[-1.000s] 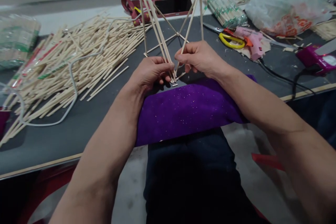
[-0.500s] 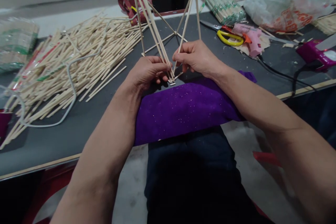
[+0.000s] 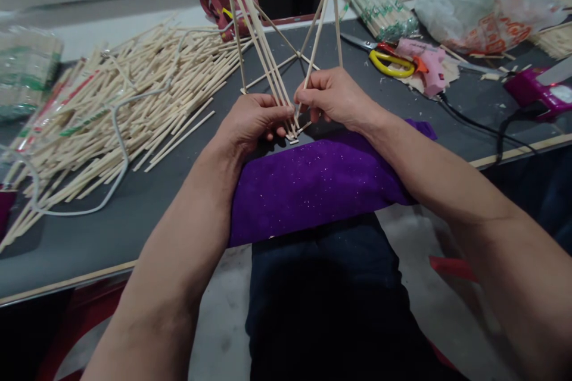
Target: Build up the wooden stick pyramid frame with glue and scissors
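Observation:
A frame of thin wooden sticks (image 3: 263, 50) stands on the dark table, with two peaks and crossing sticks low at the back. My left hand (image 3: 259, 122) pinches the slanting sticks of the left peak near their lower ends. Close beside it, my right hand (image 3: 328, 95) has thumb and fingertips closed on a slanting stick (image 3: 318, 38) of the right peak, low down. The stick ends meet at a small joint (image 3: 294, 141) just above a purple cloth (image 3: 313, 184) lying over the table's front edge.
Left lies a large heap of loose sticks (image 3: 147, 95) with a white cable (image 3: 117, 125) across it. Yellow-handled scissors (image 3: 391, 64), a pink glue gun (image 3: 431, 65) and a purple device (image 3: 538, 92) are at right. Behind are a phone (image 3: 290, 7) and a plastic bag (image 3: 487, 6).
Both hands keep their grips on the sticks. The left fingers have shifted very slightly; the frame stays in place.

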Available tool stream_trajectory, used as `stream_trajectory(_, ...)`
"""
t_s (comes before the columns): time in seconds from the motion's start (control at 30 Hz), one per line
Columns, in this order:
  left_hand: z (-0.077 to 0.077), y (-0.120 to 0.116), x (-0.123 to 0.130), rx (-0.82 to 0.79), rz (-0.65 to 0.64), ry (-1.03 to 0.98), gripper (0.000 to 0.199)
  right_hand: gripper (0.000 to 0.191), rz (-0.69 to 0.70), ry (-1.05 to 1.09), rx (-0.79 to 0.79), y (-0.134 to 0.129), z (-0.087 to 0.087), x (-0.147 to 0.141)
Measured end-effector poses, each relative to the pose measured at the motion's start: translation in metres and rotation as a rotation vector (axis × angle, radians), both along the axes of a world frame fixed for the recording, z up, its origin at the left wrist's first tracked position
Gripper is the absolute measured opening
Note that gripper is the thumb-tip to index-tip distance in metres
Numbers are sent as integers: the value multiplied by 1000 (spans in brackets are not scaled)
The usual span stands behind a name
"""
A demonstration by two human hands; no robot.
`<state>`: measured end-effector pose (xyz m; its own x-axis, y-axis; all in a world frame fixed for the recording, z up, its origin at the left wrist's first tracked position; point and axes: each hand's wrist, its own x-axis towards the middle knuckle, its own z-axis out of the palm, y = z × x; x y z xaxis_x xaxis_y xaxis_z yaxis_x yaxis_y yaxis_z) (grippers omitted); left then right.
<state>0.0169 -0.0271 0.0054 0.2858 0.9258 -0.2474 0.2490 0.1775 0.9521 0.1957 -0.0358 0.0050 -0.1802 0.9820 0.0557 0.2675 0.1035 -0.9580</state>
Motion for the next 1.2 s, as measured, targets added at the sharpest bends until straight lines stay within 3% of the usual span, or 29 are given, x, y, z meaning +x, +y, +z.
stream_trajectory(1.2,-1,2,-1,-25,-9,-31,9,16,-8,-10,3,-2,1,0)
